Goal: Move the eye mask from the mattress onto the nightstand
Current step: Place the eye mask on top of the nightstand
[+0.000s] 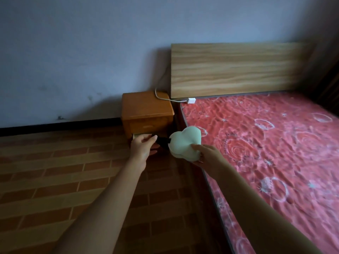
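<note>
Eye mask (185,143) held in air btwn mattress (266,143) edge & nightstand (146,110) front. Right hand (207,158) fingers clamped on its pale green pad; left hand (142,146) fingers pinch black strap (163,142).

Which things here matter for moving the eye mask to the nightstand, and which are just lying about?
Part of the job:
eye mask, held by both hands
black strap
left hand
right hand
nightstand
mattress

Just lying about:
white cable
white plug
headboard
</note>
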{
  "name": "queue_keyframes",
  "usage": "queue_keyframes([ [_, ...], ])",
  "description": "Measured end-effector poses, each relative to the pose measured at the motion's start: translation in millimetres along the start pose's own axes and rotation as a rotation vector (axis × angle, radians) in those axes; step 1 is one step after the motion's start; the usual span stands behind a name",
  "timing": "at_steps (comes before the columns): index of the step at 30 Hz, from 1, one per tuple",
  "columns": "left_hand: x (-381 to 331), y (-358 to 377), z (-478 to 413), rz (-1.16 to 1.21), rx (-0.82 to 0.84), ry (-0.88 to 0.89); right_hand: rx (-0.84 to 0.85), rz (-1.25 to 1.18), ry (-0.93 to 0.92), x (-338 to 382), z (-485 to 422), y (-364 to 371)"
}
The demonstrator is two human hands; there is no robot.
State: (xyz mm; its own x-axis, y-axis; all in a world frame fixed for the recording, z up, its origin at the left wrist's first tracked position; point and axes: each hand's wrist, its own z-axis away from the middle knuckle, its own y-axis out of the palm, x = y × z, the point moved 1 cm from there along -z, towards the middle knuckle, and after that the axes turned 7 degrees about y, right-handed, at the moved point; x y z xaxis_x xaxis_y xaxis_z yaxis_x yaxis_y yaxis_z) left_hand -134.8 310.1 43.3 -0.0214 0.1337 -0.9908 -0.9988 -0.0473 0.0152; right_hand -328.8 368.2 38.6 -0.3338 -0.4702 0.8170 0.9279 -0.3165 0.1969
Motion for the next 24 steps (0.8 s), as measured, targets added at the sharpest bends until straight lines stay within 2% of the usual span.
queue_keyframes([
  [4,-8.9,-8.8,-35.1,-0.016,-0.026,0.013,-0.014,0.008,-0.023,19.0,-31.5,18.6],
  [13,-8.9,-18.6,-135.6,-0.106,-0.110,0.045,0.080,0.098,-0.014,59.8,-136.0,55.0],
  [17,-10.6,-5.7,-196.9,-0.093,-0.163,0.021,0.165,0.125,-0.012,92.9,-200.8,67.1],
  [24,-35.0,25.8,-304.8,-0.098,-0.231,0.007,0.199,0.187,0.026,163.2,-310.7,84.0],
])
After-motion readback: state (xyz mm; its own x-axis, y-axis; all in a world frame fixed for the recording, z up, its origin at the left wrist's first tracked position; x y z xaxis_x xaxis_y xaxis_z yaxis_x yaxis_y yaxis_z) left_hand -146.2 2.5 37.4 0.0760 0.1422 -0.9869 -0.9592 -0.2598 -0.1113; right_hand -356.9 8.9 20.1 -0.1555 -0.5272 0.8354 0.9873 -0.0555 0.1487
